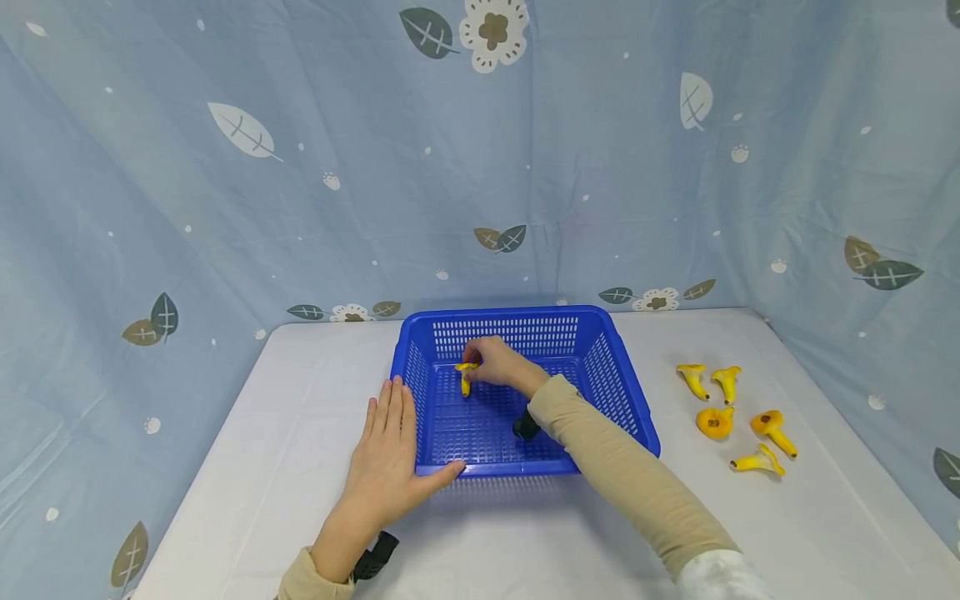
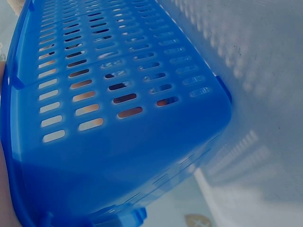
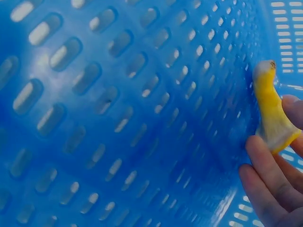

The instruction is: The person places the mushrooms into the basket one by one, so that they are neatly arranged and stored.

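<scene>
A blue plastic basket (image 1: 525,468) with slotted walls stands on the white table. Inside it, toward the back left, my right hand (image 1: 498,365) pinches a yellow mushroom (image 1: 466,385) by its cap end. The right wrist view shows this mushroom (image 3: 269,101) between thumb and fingers, its stem pointing away from the palm, close to the basket floor. My left hand (image 1: 386,458) lies against the basket's front left corner, fingers straight and thumb spread along the front rim. From the left wrist, the slotted outer wall (image 2: 128,156) fills much of the view.
Right of the basket, several yellow mushrooms lie loose on the table (image 1: 315,400), among them one with an orange cap (image 1: 714,423) and one on its side (image 1: 759,461). A blue leaf-patterned curtain (image 1: 360,183) hangs behind and along both sides.
</scene>
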`<action>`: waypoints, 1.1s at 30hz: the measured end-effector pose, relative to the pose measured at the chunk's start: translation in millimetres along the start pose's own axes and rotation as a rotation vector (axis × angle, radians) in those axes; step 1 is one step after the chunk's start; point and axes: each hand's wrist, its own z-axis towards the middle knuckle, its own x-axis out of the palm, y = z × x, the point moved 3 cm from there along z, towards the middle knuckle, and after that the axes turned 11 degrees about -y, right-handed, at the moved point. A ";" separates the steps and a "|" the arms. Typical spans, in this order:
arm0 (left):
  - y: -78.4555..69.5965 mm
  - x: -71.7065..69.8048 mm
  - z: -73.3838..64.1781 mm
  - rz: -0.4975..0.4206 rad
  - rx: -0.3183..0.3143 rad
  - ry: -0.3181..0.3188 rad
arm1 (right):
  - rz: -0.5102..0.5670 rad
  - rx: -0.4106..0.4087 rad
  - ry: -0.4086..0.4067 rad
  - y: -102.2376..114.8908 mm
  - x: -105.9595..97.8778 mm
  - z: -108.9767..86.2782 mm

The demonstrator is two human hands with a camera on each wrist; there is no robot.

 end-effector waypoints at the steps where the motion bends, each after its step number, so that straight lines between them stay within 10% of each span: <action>1: 0.0 0.0 -0.1 0.000 0.001 -0.001 | -0.004 0.002 0.003 0.3 -0.5 -0.1; 33: 0.8 -1.3 0.5 0.010 0.002 -0.011 | -0.014 -0.012 -0.123 26.9 -55.0 -13.9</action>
